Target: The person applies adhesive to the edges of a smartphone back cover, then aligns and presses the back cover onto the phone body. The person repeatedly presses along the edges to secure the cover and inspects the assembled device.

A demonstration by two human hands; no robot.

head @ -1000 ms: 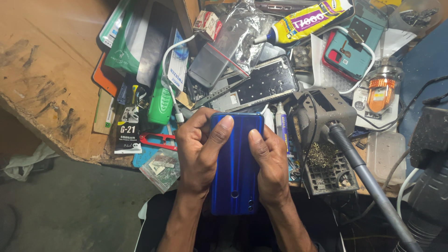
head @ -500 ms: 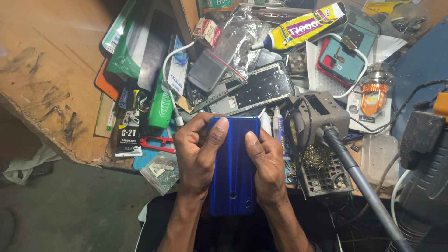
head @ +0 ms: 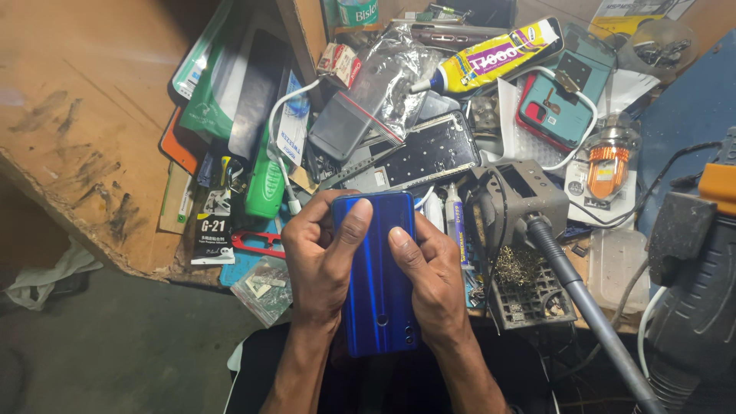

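Cluttered wooden bench (head: 92,115); both hands (head: 326,264) grip glossy blue phone (head: 377,291).

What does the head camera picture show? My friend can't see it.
Two hands, left hand and right hand, hold a shiny blue phone back-side up, thumbs pressing it. Behind lies a cluttered wooden workbench with a yellow glue tube and a soldering iron stand.

Yellow glue tube (head: 494,55), green bottle (head: 265,184) (upright), soldering-iron stand (head: 525,264).

Both hands grip a blue phone (head: 376,272) back-up: left hand (head: 320,264) and right hand (head: 433,280) press thumbs on it, above a cluttered bench (head: 84,115), soldering stand (head: 521,253) just right
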